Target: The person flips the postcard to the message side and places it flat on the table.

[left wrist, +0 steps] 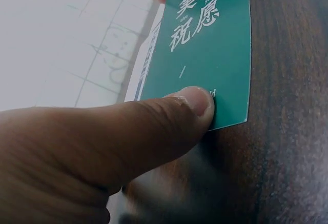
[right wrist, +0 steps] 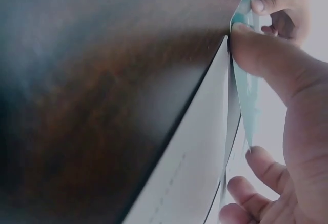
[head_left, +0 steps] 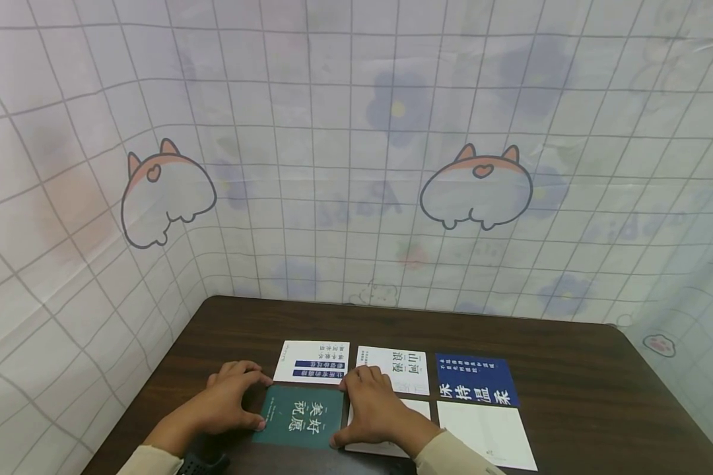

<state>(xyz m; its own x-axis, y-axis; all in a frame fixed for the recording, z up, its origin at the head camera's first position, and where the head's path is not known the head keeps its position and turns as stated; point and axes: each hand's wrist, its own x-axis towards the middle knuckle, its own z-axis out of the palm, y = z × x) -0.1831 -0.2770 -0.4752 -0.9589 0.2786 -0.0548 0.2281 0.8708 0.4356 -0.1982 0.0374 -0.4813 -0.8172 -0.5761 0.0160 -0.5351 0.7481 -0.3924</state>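
At the far left of the frame we see pale gridded cloth [head_left: 356, 277], printed with a cartoon animal [head_left: 168, 198]. In the lower left, a cream sleeve [head_left: 147, 463] and a dark wristband [head_left: 199, 466] lead to the left hand [head_left: 227, 401]; its fingers hold the left edge of the green card [head_left: 278, 410], thumb on the near part and forefinger at the upper corner. The green card itself lies at lower centre, a little left — white characters on its face. Just above it we find a white card with blue bands [head_left: 311, 361]. The right hand [head_left: 375, 410] comes next, its fingers grasping the green card's right edge between thumb and forefinger. Behind that hand we make out a partly hidden white card [head_left: 418, 408], and above it a card with green lettering [head_left: 408, 371]. Farther right sit a blue card [head_left: 477, 379] and, below it, a nearly plain white card [head_left: 486, 435]. Dark brown desk [head_left: 594, 396] fills the lower right — whether the green card is lifted, we cannot tell.
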